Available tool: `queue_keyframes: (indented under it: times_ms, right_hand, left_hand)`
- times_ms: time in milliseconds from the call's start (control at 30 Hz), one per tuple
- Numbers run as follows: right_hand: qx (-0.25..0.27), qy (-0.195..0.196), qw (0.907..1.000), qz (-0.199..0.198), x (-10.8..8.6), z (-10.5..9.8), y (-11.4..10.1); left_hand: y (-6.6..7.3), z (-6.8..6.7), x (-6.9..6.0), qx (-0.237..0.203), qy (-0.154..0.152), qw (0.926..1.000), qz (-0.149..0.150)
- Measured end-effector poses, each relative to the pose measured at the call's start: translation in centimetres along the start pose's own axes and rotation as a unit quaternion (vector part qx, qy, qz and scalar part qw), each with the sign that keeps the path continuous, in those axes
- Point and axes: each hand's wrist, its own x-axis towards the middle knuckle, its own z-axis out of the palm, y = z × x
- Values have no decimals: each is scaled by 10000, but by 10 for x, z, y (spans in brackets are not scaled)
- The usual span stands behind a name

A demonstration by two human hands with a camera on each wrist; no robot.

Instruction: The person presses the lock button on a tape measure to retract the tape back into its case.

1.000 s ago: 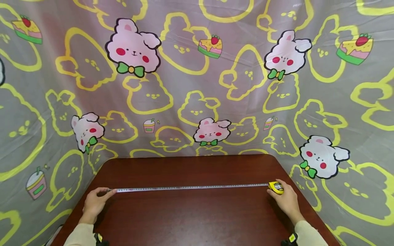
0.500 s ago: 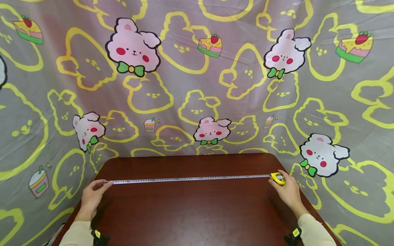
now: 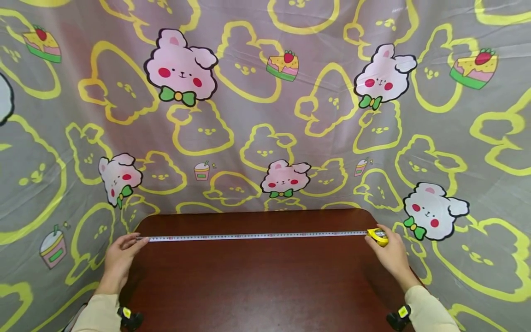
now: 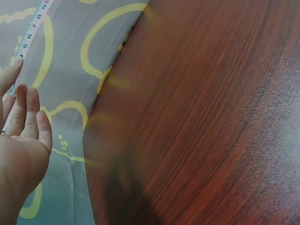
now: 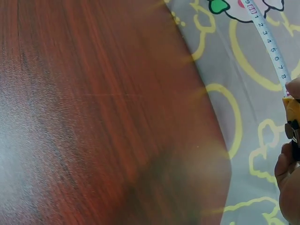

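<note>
Stretching sideways over the far part of the table (image 3: 249,286), the tape (image 3: 257,236) forms a straight, seemingly taut line between a person's two hands. Its long axis runs almost parallel to the table's back edge, the right end sitting a touch higher in the head view than the left.

The left hand (image 3: 118,260) pinches the tape's free end between thumb and index finger; in the left wrist view its other fingers extend loosely, apart from the tape. The right hand (image 3: 392,253) grips the yellow case (image 3: 378,236), whose mouth faces left, towards the other hand. So the case lies within the right hand's hold and far from the left, while the free end is the reverse; the tape's middle is about equally far from both.

From both wrist views the tape shows against the patterned cloth (image 3: 257,110) rather than the wood, which suggests it is raised above the table; actual contact cannot be settled from these angles. Pale sleeves (image 3: 99,313) cover both forearms, and a dark device (image 3: 130,318) sits at each wrist.
</note>
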Motion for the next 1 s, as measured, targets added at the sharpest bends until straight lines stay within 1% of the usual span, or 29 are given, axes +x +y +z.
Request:
queue_keyframes:
  times_ms: [167,267,367,433,633,833,900,1000]
  right_hand:
    - [-48,-58,9999,-87,3,-6,-6]
    - [-98,-8,9998,-195,5,-9,-8]
    - [-111,21,9996,-242,7,-12,-10]
    - [-148,25,9996,-251,7,-13,-10]
    - [-252,-85,9993,-279,7,-14,-11]
    - [-77,80,9993,-352,7,-15,-14]
    - [-5,129,9992,-373,7,-16,-16]
    - [78,79,9994,-335,8,-17,-18]
  left_hand:
    - [3,-3,-1,-261,25,9996,-41]
    - [6,-4,-1,-191,16,9998,-74]
    - [9,-4,-1,-66,27,10000,-15]
    - [12,-4,0,-73,39,10000,23]
    - [20,-4,1,-429,96,9990,105]
    - [22,-5,2,-492,105,9986,178]
    - [22,-6,2,-573,94,9982,179]
    - [21,-6,2,-697,75,9973,197]
